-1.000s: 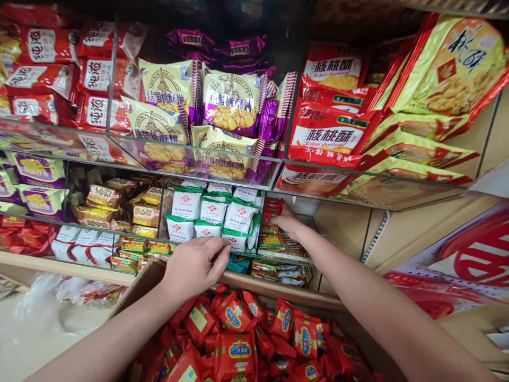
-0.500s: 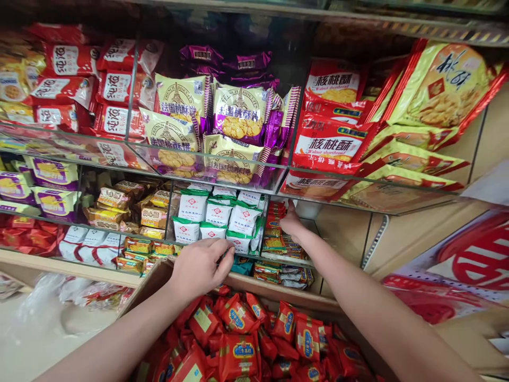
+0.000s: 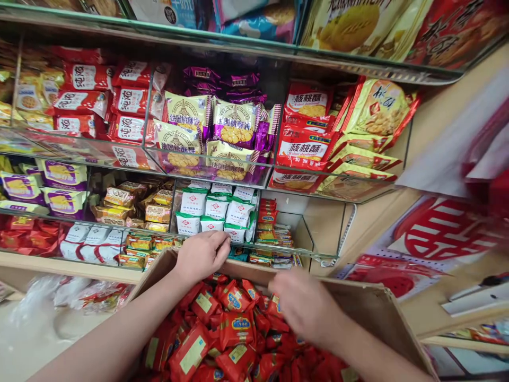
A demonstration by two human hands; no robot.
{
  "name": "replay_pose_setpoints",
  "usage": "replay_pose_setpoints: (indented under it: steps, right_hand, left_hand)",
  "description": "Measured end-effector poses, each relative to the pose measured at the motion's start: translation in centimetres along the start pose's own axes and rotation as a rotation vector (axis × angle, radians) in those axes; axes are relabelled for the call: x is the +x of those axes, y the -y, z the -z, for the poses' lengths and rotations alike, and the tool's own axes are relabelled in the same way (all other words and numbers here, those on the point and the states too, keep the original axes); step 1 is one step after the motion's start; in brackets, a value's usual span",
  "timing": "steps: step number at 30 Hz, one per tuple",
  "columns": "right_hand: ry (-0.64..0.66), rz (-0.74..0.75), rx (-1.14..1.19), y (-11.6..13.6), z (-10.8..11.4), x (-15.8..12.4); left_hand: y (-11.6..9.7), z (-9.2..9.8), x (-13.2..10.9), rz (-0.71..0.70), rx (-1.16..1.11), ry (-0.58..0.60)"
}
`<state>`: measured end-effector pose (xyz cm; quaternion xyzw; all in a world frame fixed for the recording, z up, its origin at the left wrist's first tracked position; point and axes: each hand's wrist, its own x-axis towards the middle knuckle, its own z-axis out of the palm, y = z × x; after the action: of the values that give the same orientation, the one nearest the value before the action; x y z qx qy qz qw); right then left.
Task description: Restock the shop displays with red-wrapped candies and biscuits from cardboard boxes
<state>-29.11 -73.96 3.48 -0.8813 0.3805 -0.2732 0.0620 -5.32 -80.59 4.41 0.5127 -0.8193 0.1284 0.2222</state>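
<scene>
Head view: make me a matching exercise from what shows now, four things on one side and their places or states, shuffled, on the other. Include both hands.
Things
1. White packets with green edges
2. Left hand
3. Red packets with blue oval labels
4. Right hand

Places or states
A. Heaped inside the cardboard box
B. On the shelf below the cream-and-purple packets
C. Blurred, over the box
D. In clear focus, at the box's far rim

Pairs: 1-B, 2-D, 3-A, 4-C
</scene>
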Motion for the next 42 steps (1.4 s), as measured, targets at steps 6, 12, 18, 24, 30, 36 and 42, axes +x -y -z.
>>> replay_pose_setpoints:
  steps: [6,12,18,24,30,36,42]
  right_hand:
    - [0.525,-0.45,0.021,0.3,-6.2,-6.4]
    - [0.595,-0.479,0.116,0.1,-5.3,-5.7]
    - [0.586,-0.48,0.043,-0.8,-4.1,-5.9]
    - [0.108,-0.505,0.434,-0.1,0.2,-3.1]
    - [-0.363,-0.721,1.144,1.8,1.1,-1.1]
    - [-0.467,-0.716,1.138,1.7,-0.2,-1.8]
    - [-0.291,-0.44,1.013,1.8,-0.5,-2.7]
  left_hand:
    - [-0.3,0.3,-0.4,-0.004,-0.026,0.023]
    - [-0.5,0.6,-0.8,0.03,-0.094,0.017]
    - [0.0,1.0,-0.4,0.065,-0.31,-0.003]
    - [-3.9,2.1,-1.8,0.092,-0.676,-0.027]
    - [-10.0,1.8,-4.4,0.193,-1.473,0.484]
    - [-9.3,0.8,-3.8,0.303,-1.339,0.35]
    - [-7.7,1.3,-3.9,0.21,-1.165,0.186]
